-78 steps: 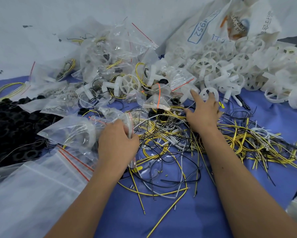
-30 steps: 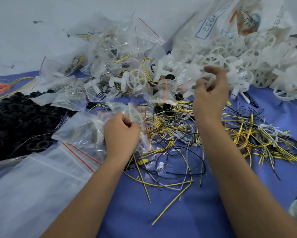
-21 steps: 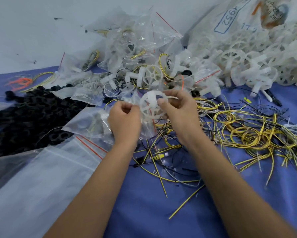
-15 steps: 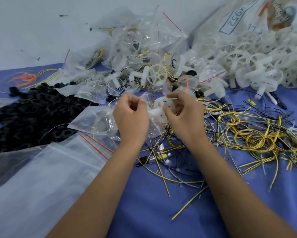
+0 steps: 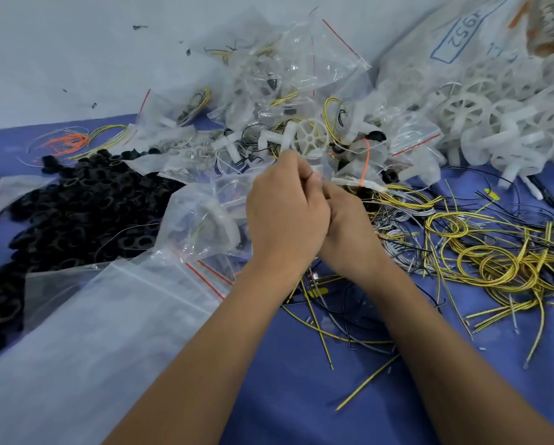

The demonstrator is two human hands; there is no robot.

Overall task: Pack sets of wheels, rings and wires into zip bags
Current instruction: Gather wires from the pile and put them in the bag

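Two bare hands have come together at the middle of the scene, where half a second ago they sat slightly apart with a white wheel between them. That wheel is no longer visible between the hands; a pale, wheel-like shape shows through the clear zip bag (image 5: pixel 202 220) lying just left of them. The left hand (image 5: pixel 285 213) sits in front, its grip curled tight and pinching the bag's mouth. The right hand (image 5: pixel 349 232) presses against it from behind with its fingers curled, but the left hand hides its fingertips, so what it has hold of cannot be told.

A large sheet of empty plastic bags (image 5: pixel 92 332) fills the lower left, its near edge cut off by the frame. The heap of packed bags (image 5: pixel 288 78) rises behind the hands, each holding tangled parts that are hard to separate by eye. Loose white wheels (image 5: pixel 494 123) spill from a big printed sack (image 5: pixel 461 33) at upper right, which is cut off at the top. Black rings (image 5: pixel 76 203) are piled at left. Yellow, black and white wires (image 5: pixel 494 252) sprawl at right.

Everything rests on a blue-covered table (image 5: pixel 301 396), set against a pale, scuffed wall (image 5: pixel 76 59).
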